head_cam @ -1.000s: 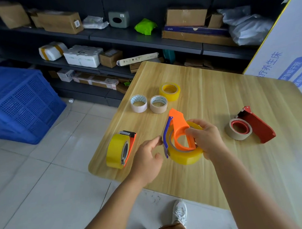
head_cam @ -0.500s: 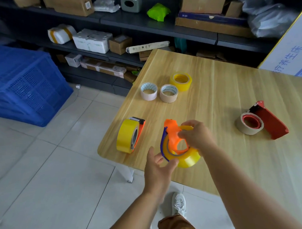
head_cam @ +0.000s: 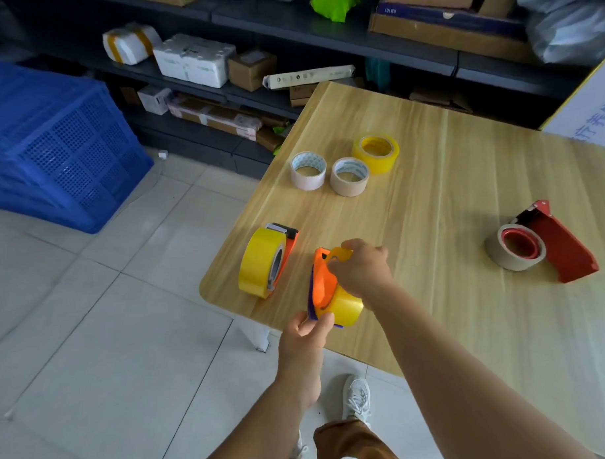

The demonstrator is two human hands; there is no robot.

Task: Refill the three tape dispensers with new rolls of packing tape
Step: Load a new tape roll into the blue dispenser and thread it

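Observation:
My right hand (head_cam: 360,266) grips an orange tape dispenser (head_cam: 322,283) with a yellow tape roll (head_cam: 346,308) in it, near the wooden table's (head_cam: 429,176) front left corner. My left hand (head_cam: 306,335) pinches the dispenser's lower edge from below. A second orange dispenser with a yellow roll (head_cam: 264,261) stands on edge to the left. At the right lies a red dispenser (head_cam: 562,244) with a beige roll (head_cam: 514,252). Three loose rolls sit further back: white (head_cam: 308,170), beige (head_cam: 349,177) and yellow (head_cam: 376,154).
Blue plastic crates (head_cam: 58,141) are stacked on the tiled floor at the left. Dark shelves (head_cam: 287,30) with boxes and parcels run behind the table. A white printed board (head_cam: 588,106) leans at the far right. My shoe (head_cam: 356,397) is under the table edge.
My left hand has risen and closed its fingers on the dispenser's lower edge. My right hand has lowered the dispenser with the yellow roll nearer the table's front edge.

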